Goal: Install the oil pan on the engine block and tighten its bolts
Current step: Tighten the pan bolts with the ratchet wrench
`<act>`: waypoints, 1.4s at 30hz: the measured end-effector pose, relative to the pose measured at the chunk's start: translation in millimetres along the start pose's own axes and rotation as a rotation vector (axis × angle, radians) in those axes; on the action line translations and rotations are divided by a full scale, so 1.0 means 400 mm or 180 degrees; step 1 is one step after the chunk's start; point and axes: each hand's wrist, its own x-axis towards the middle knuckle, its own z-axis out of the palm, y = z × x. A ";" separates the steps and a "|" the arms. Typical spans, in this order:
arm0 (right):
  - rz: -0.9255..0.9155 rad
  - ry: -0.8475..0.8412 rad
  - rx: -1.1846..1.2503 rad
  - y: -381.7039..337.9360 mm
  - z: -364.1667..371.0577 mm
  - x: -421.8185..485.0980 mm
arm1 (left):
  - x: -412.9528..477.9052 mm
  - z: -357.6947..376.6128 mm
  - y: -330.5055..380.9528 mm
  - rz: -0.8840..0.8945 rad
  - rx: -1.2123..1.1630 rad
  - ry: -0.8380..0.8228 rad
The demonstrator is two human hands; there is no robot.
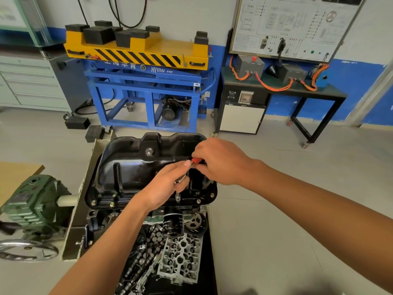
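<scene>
Oil pan (131, 167), one, black, lies sump-up on the engine block (95, 216), its flange flat on the block's face all round as far as can be seen.

One ratchet (181, 180) is at work on the near flange. Its socket (177, 197) stands upright on a bolt there, directly below the left hand (163, 186) and on the viewer's side of it. From the head, the tool's long axis runs up and away to the right, ending in the red handle (195, 160).

The left hand is the nearer to the bolt. Its fingers are curled round the ratchet's head and steady it over the socket. The right hand (221, 162) is closed round the red handle, fingers wrapped. The swing would be its job, I judge, sweeping across the pan's top.

Bolt heads showing along the near flange:
- two at the left (93, 202)
- one right of the socket (198, 201)
- one at the right corner (212, 195)

With the one under the socket that makes five. Others probably sit behind the hands, but they cannot be counted.

One drain plug (149, 151) shows on the far wall of the pan. Below the block hangs one oil filter (173, 224), and nearer the viewer lies one cylinder head (180, 256).
</scene>
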 end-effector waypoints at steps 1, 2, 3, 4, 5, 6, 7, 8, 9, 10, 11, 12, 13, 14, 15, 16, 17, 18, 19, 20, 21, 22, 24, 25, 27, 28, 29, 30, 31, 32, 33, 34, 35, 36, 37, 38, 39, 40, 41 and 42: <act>0.0025 -0.0037 -0.0031 0.002 0.000 -0.005 | 0.000 0.002 0.000 0.0040 0.0065 0.0016; 0.0058 -0.0095 -0.0049 0.005 -0.003 -0.010 | 0.001 0.004 -0.002 0.0087 0.0140 0.0046; 0.0086 -0.0160 -0.0052 0.008 -0.008 -0.015 | 0.001 0.006 -0.004 0.0133 0.0189 0.0089; 0.0103 -0.0243 -0.0024 0.010 -0.014 -0.022 | 0.001 0.007 -0.007 0.0155 0.0194 0.0153; 0.0103 -0.0340 0.0057 0.011 -0.021 -0.030 | 0.002 0.008 -0.009 0.0138 0.0159 0.0246; 0.0092 -0.0445 0.0210 0.010 -0.027 -0.037 | 0.005 0.008 -0.010 0.0090 0.0102 0.0360; 0.0063 -0.0550 0.0409 0.005 -0.031 -0.045 | 0.008 0.009 -0.011 0.0034 0.0047 0.0468; 0.0028 -0.0661 0.0602 -0.003 -0.032 -0.052 | 0.012 0.010 -0.013 -0.0015 0.0015 0.0552; -0.0015 -0.0750 0.0751 -0.014 -0.030 -0.057 | 0.015 0.012 -0.015 -0.0049 0.0014 0.0599; -0.0057 -0.0810 0.0864 -0.026 -0.024 -0.061 | 0.018 0.014 -0.016 -0.0066 0.0040 0.0615; -0.0094 -0.0836 0.0968 -0.039 -0.015 -0.064 | 0.018 0.014 -0.019 -0.0069 0.0073 0.0615; -0.0106 -0.0834 0.1083 -0.052 -0.004 -0.067 | 0.018 0.012 -0.021 -0.0063 0.0086 0.0611; -0.0087 -0.0806 0.1225 -0.064 0.008 -0.069 | 0.016 0.011 -0.022 -0.0053 0.0065 0.0596; -0.0041 -0.0756 0.1383 -0.075 0.022 -0.070 | 0.014 0.010 -0.023 -0.0036 0.0022 0.0569; 0.0023 -0.0701 0.1535 -0.087 0.036 -0.070 | 0.013 0.010 -0.023 -0.0023 -0.0014 0.0537; 0.0100 -0.0656 0.1675 -0.102 0.051 -0.070 | 0.014 0.011 -0.022 -0.0024 -0.0028 0.0520; 0.0176 -0.0610 0.1803 -0.119 0.066 -0.069 | 0.016 0.013 -0.019 -0.0043 -0.0026 0.0523; 0.0239 -0.0545 0.1914 -0.138 0.080 -0.068 | 0.018 0.014 -0.014 -0.0076 -0.0036 0.0531; 0.0308 -0.0456 0.2016 -0.156 0.094 -0.066 | 0.019 0.014 -0.008 -0.0107 -0.0079 0.0508; 0.0401 -0.0351 0.2142 -0.171 0.107 -0.063 | 0.019 0.014 -0.003 -0.0122 -0.0118 0.0459; 0.0504 -0.0241 0.2303 -0.183 0.120 -0.059 | 0.018 0.010 0.001 -0.0128 -0.0131 0.0421; 0.0607 -0.0150 0.2470 -0.192 0.130 -0.055 | 0.016 0.005 0.004 -0.0129 -0.0134 0.0417; 0.0757 -0.0054 0.2686 -0.199 0.142 -0.048 | 0.009 -0.007 0.007 -0.0105 -0.0225 0.0486; 0.0785 -0.0053 0.2758 -0.197 0.143 -0.045 | 0.007 -0.013 0.007 -0.0086 -0.0281 0.0531; 0.0781 -0.0226 0.2916 -0.183 0.135 -0.041 | 0.004 -0.019 0.003 -0.0077 -0.0353 0.0587; 0.0781 -0.0410 0.2954 -0.171 0.128 -0.040 | 0.004 -0.020 -0.001 -0.0093 -0.0379 0.0604; 0.0792 -0.0620 0.2943 -0.159 0.118 -0.038 | 0.004 -0.020 -0.005 -0.0108 -0.0381 0.0623; 0.0801 -0.0823 0.2898 -0.146 0.107 -0.037 | 0.005 -0.020 -0.009 -0.0110 -0.0343 0.0644; 0.0806 -0.1005 0.2845 -0.133 0.097 -0.036 | 0.007 -0.018 -0.012 -0.0097 -0.0280 0.0663; 0.0817 -0.1161 0.2803 -0.122 0.087 -0.035 | 0.010 -0.015 -0.014 -0.0078 -0.0226 0.0669; 0.0834 -0.1298 0.2764 -0.111 0.077 -0.034 | 0.013 -0.012 -0.015 -0.0066 -0.0197 0.0655; 0.0847 -0.1425 0.2721 -0.101 0.067 -0.033 | 0.017 -0.008 -0.016 -0.0067 -0.0187 0.0612; 0.0852 -0.1547 0.2680 -0.091 0.057 -0.032 | 0.021 -0.005 -0.017 -0.0076 -0.0171 0.0548; 0.0854 -0.1664 0.2641 -0.081 0.047 -0.031 | 0.026 -0.003 -0.019 -0.0087 -0.0137 0.0480; 0.0857 -0.1766 0.2596 -0.071 0.036 -0.030 | 0.029 -0.001 -0.020 -0.0098 -0.0092 0.0429; 0.0850 -0.1842 0.2518 -0.061 0.025 -0.027 | 0.032 0.000 -0.021 -0.0108 -0.0057 0.0398; 0.0836 -0.1887 0.2382 -0.051 0.013 -0.024 | 0.033 -0.001 -0.024 -0.0111 -0.0039 0.0384; 0.0821 -0.1904 0.2209 -0.041 0.003 -0.020 | 0.034 -0.002 -0.027 -0.0107 -0.0027 0.0379; 0.0810 -0.1913 0.2027 -0.031 -0.007 -0.015 | 0.033 -0.005 -0.030 -0.0098 -0.0005 0.0380; 0.0787 -0.1913 0.1859 -0.023 -0.017 -0.011 | 0.031 -0.007 -0.032 -0.0092 0.0028 0.0373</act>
